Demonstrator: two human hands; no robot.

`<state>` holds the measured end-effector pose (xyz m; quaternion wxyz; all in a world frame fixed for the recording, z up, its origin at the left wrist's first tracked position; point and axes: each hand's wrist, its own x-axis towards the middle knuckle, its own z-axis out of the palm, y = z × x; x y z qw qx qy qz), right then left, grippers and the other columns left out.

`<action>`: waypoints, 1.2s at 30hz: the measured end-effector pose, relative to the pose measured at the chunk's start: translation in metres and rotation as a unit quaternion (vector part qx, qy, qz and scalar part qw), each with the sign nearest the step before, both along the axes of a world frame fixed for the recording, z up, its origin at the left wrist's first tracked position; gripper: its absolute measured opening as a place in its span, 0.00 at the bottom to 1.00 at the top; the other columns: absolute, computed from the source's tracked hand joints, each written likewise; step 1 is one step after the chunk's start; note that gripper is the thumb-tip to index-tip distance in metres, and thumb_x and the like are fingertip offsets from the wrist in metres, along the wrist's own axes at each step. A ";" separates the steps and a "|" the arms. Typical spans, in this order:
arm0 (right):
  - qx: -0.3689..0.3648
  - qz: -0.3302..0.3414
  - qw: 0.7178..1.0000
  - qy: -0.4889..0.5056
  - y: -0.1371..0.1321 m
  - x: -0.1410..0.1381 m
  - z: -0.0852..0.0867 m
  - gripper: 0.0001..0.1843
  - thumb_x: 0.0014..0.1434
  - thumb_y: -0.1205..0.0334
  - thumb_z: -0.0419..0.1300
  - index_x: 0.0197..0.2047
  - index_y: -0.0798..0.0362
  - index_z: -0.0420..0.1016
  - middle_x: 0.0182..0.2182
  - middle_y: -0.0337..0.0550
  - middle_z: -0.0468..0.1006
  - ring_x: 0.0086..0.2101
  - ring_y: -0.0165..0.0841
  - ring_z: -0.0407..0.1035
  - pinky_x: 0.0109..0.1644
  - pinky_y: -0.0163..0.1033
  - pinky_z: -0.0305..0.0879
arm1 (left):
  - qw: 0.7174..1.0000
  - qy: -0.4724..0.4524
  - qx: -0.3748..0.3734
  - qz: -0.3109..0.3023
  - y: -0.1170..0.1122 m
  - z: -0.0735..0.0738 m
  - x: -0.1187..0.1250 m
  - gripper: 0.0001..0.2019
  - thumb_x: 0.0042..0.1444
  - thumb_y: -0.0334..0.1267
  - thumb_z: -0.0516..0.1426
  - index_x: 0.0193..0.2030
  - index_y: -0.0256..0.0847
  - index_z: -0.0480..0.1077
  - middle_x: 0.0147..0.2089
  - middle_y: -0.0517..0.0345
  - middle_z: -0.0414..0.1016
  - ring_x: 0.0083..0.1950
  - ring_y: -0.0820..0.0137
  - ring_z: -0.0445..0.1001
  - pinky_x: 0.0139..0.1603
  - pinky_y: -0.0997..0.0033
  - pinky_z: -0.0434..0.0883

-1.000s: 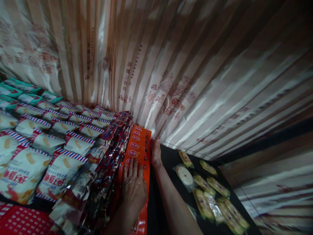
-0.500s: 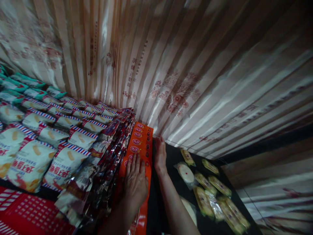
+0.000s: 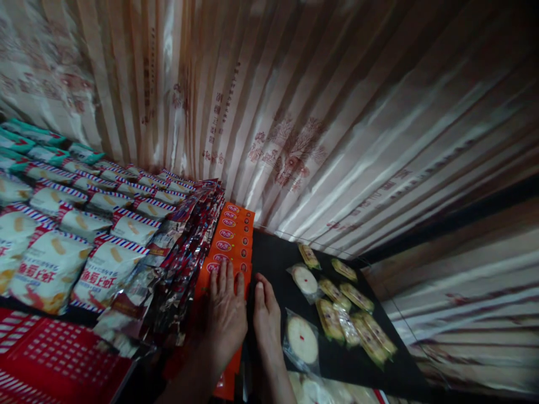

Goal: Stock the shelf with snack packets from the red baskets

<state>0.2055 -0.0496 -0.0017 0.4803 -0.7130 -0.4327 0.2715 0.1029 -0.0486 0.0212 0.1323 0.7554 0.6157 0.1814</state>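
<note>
My left hand (image 3: 226, 310) lies flat with its fingers stretched out on a row of orange snack packets (image 3: 233, 231) standing on edge. My right hand (image 3: 266, 318) rests beside it, fingers straight, pressed against the right side of the same orange row and on the dark shelf (image 3: 273, 258). Neither hand grips anything. Left of the orange row stands a tight row of shiny red and silver packets (image 3: 185, 247).
White snack bags with red and blue striped tops (image 3: 105, 269) fill the shelf to the left, green bags (image 3: 29, 148) behind them. Round white cakes (image 3: 301, 339) and small yellow packets (image 3: 357, 322) lie loose at the right. A red basket (image 3: 54, 359) sits bottom left. Patterned curtain (image 3: 295, 112) behind.
My right hand has slid back along the side of the orange row from its far end to beside my left hand. The left hand has stayed flat on the packets.
</note>
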 end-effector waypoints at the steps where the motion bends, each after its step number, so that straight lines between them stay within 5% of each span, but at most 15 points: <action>1: -0.007 0.000 1.000 -0.004 0.001 -0.001 -0.001 0.29 0.54 0.41 0.51 0.49 0.52 0.73 0.51 0.49 0.73 0.52 0.41 0.64 0.60 0.47 0.54 | 1.000 0.005 -0.004 0.003 -0.002 0.000 0.000 0.23 0.59 0.39 0.46 0.61 0.38 0.61 0.65 0.45 0.57 0.68 0.55 0.48 0.66 0.48 0.45; 11: -0.012 0.024 0.999 -0.021 0.009 -0.001 -0.008 0.35 0.56 0.36 0.42 0.47 0.53 0.75 0.50 0.49 0.73 0.55 0.40 0.60 0.62 0.47 0.49 | 0.999 0.032 -0.018 0.003 -0.009 -0.012 -0.007 0.28 0.56 0.40 0.49 0.64 0.43 0.54 0.67 0.47 0.52 0.69 0.52 0.44 0.65 0.45 0.44; 18: 0.025 0.043 0.997 -0.058 0.017 0.003 -0.011 0.33 0.57 0.37 0.42 0.41 0.53 0.77 0.43 0.49 0.77 0.50 0.40 0.63 0.59 0.48 0.52 | 1.000 0.030 -0.008 -0.001 -0.009 -0.014 -0.008 0.28 0.56 0.43 0.49 0.64 0.43 0.55 0.67 0.48 0.54 0.68 0.52 0.47 0.65 0.45 0.44; 36: 0.017 0.042 0.998 -0.051 0.024 0.000 -0.010 0.33 0.60 0.40 0.39 0.43 0.56 0.76 0.45 0.52 0.74 0.51 0.40 0.60 0.57 0.44 0.52 | 0.999 0.043 0.003 0.004 -0.009 -0.020 -0.006 0.26 0.57 0.44 0.48 0.63 0.44 0.56 0.67 0.49 0.54 0.68 0.53 0.45 0.66 0.47 0.42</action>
